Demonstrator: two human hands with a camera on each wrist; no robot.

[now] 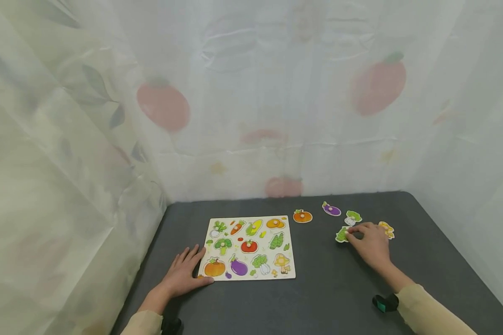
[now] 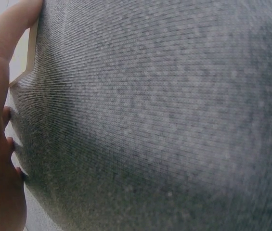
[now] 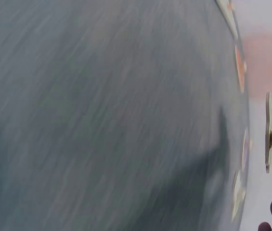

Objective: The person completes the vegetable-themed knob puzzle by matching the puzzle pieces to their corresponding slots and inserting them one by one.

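Observation:
My left hand (image 1: 184, 273) lies at the left edge of a white vegetable peg puzzle board (image 1: 261, 228), its fingers spread and the thumb along the near corner. In the left wrist view the thumb (image 2: 6, 29) touches the board's edge. My right hand (image 1: 370, 244) pinches a green puzzle piece (image 1: 342, 234) by its knob, to the right of the board. The right wrist view shows that piece (image 3: 268, 132) edge-on, raised off the table, between thumb and finger. Which vegetable it is, I cannot tell for sure.
Loose pieces lie beyond the right hand: a pumpkin (image 1: 302, 216), an eggplant (image 1: 331, 209) and a bok choy (image 1: 353, 217). A yellow mushroom piece (image 1: 386, 230) sits just right of the hand, partly hidden. A pale printed curtain (image 1: 234, 93) hangs around the dark table (image 1: 251, 307).

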